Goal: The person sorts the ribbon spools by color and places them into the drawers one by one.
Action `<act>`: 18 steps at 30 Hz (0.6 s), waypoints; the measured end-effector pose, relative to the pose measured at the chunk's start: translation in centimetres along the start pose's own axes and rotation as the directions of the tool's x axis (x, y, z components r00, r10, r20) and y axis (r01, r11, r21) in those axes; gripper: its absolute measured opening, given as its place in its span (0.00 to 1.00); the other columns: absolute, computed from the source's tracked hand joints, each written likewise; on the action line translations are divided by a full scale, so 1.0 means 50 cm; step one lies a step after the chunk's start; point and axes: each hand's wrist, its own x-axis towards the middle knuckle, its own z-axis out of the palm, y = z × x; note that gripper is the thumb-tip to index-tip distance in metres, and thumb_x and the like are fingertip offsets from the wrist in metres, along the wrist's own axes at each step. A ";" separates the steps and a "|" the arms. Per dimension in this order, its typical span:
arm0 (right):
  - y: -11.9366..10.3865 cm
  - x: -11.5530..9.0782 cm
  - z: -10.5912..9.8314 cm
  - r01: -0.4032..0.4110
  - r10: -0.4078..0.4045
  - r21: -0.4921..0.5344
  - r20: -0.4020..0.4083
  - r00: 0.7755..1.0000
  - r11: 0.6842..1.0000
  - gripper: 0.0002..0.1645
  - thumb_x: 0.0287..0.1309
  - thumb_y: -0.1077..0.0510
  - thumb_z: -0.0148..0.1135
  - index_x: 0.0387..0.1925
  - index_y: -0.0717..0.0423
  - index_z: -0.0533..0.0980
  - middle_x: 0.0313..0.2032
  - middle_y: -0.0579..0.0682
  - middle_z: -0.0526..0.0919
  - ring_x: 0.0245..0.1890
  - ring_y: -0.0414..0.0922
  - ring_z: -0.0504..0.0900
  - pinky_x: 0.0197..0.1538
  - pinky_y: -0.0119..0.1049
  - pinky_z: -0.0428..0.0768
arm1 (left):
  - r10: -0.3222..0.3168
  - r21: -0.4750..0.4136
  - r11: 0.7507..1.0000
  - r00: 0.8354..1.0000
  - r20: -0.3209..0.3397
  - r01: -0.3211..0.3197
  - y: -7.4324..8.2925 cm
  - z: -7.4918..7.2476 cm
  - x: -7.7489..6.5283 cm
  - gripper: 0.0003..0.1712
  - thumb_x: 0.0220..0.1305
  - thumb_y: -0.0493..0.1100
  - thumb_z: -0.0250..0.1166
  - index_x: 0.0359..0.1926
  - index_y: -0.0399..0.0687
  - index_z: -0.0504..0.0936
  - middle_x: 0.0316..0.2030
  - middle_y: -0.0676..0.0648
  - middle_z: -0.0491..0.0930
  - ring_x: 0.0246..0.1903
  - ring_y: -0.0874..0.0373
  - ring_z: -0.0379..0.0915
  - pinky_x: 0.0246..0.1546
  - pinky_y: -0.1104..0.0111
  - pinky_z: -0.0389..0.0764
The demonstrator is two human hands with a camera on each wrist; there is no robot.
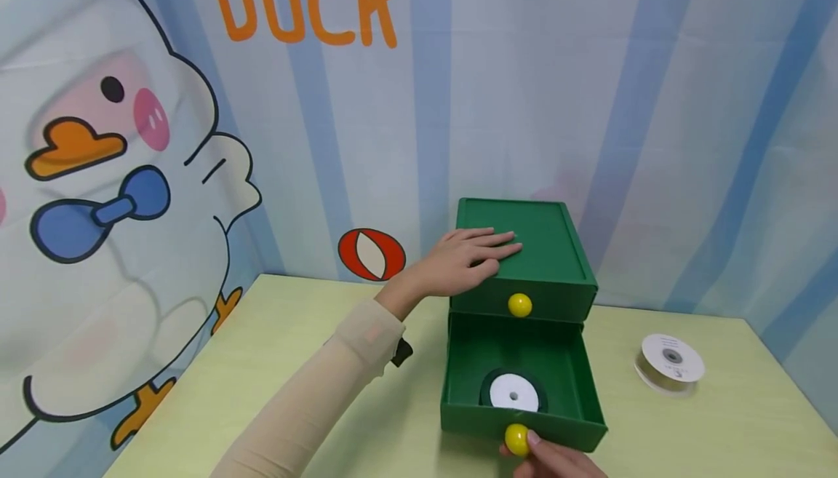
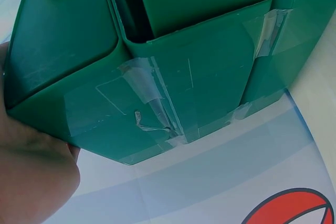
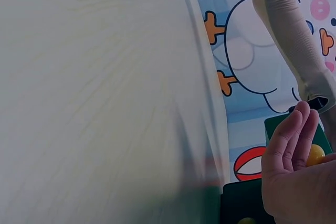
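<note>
A green drawer cabinet [image 1: 524,245] stands on the table, its lower drawer [image 1: 569,391] pulled out. Inside that drawer lies a spool with a white face [image 1: 500,392] and a dark rim. My left hand [image 1: 461,263] rests flat on the cabinet top, fingers spread; the left wrist view shows it at the edge of the cabinet's taped side [image 2: 199,77]. At the drawer front my right hand [image 1: 556,460] pinches the yellow knob [image 1: 516,439], thumb on its right side, a fingertip showing below left. In the right wrist view the right hand [image 3: 294,171] partly hides a yellow ball-shaped knob [image 3: 316,155].
A second white-faced spool [image 1: 671,361] lies on the pale yellow table [image 1: 720,427] to the right of the cabinet. Behind the table hangs a striped curtain [image 1: 524,63] with a printed duck. The upper drawer, with its yellow knob [image 1: 520,305], is closed.
</note>
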 end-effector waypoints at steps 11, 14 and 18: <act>-0.004 0.031 -0.037 -0.025 0.025 -0.008 0.030 0.999 1.000 0.36 0.83 0.36 0.44 0.61 0.64 0.78 0.37 0.49 0.88 0.36 0.47 0.83 0.48 0.37 0.83 | 0.002 0.008 1.000 1.000 -0.009 -0.002 0.000 0.000 0.004 0.30 0.85 0.49 0.41 0.83 0.59 0.63 0.83 0.54 0.57 0.84 0.51 0.46 0.83 0.53 0.46; 0.004 0.045 -0.052 -0.033 0.032 0.037 0.027 0.999 0.999 0.35 0.83 0.36 0.44 0.60 0.61 0.80 0.39 0.49 0.89 0.38 0.47 0.84 0.50 0.38 0.84 | 0.006 0.002 1.000 1.000 -0.013 -0.006 0.001 0.001 0.005 0.30 0.85 0.49 0.41 0.83 0.59 0.63 0.83 0.53 0.57 0.84 0.50 0.46 0.83 0.53 0.45; -0.009 0.045 -0.043 -0.020 0.020 0.031 -0.008 1.000 0.999 0.35 0.84 0.37 0.42 0.61 0.63 0.78 0.38 0.49 0.88 0.40 0.49 0.84 0.51 0.39 0.84 | 0.001 0.002 1.000 1.000 -0.008 -0.001 0.000 0.001 0.003 0.30 0.85 0.49 0.41 0.83 0.60 0.63 0.83 0.54 0.56 0.84 0.51 0.45 0.83 0.53 0.44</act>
